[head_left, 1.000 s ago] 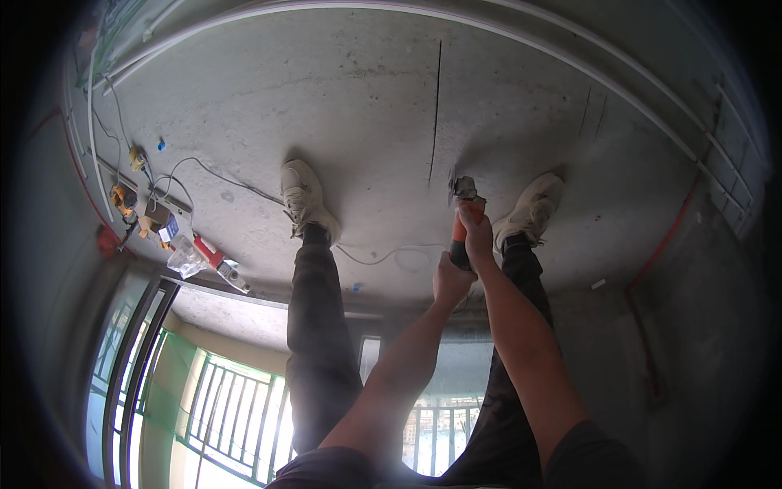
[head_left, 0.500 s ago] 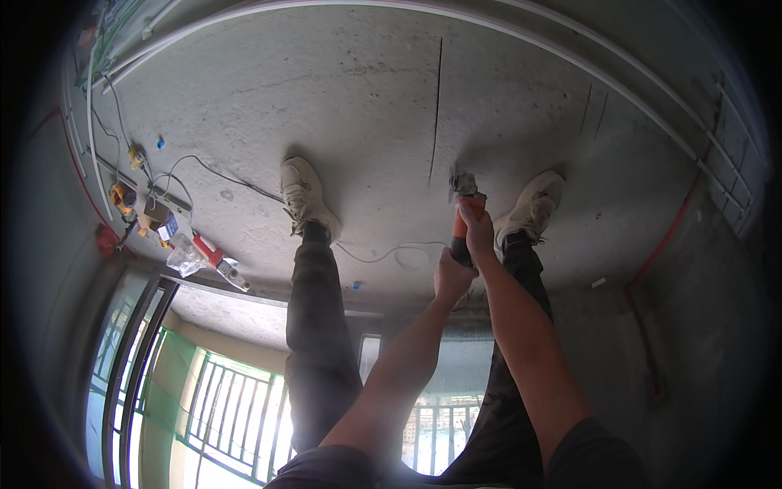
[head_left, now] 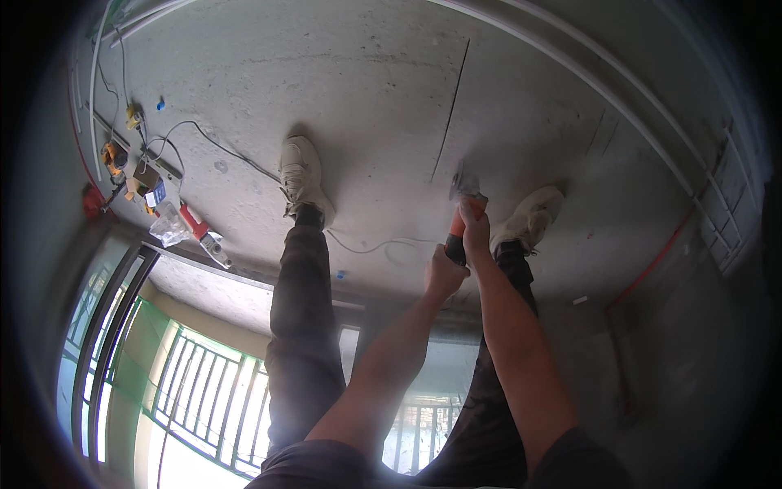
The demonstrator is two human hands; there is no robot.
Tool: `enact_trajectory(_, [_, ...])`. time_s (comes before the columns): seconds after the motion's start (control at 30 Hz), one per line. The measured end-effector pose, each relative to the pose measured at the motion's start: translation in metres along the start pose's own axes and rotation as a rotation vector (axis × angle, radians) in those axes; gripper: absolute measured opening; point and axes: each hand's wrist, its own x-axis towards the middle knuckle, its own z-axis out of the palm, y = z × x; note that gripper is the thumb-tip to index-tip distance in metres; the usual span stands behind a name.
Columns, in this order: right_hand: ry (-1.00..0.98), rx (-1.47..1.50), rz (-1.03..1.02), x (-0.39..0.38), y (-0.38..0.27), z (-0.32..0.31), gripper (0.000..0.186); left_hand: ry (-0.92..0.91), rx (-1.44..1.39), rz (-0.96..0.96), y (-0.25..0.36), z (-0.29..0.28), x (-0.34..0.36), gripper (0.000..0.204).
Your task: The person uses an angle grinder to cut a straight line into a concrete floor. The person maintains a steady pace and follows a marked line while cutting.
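Observation:
An orange and black angle grinder (head_left: 467,211) is held low over the grey concrete floor (head_left: 375,106), between my two shoes. My left hand (head_left: 445,272) is closed round the rear end of its body. Further forward, just behind the guard, my right hand (head_left: 475,231) grips the orange part. Pale dust hangs round the grinder's head, and the disc is too blurred to make out against the floor. A thin dark straight groove (head_left: 453,114) runs along the floor ahead of the tool.
A grey cord (head_left: 358,244) trails from the grinder past my left shoe (head_left: 302,178). To the left lie a red and grey power tool (head_left: 204,235), a clear plastic bag (head_left: 168,226) and small boxes. White pipes (head_left: 570,77) lie across the far side. Glass doors (head_left: 114,326) stand behind.
More dust has spread round the grinder and over the floor to the right. The whole view has shifted and tilted slightly; both hands keep their grip on the grinder.

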Motion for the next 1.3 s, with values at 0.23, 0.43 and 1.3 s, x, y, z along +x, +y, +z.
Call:
enact_trajectory(0.23, [-0.069,0.041,-0.131,0.026,-0.001,-0.008,0.043,0.017,-0.073,0.124,0.001,0.010,0.014,0.065])
enact_trajectory(0.43, [0.009,-0.030,-0.136,0.032,-0.016,-0.002,0.041,0.014,-0.061,0.121,0.019,0.003,0.016,0.065])
enact_trajectory(1.3, [-0.097,0.027,-0.091,0.043,-0.100,-0.002,0.028,0.022,0.030,0.082,0.091,-0.009,0.019,0.067])
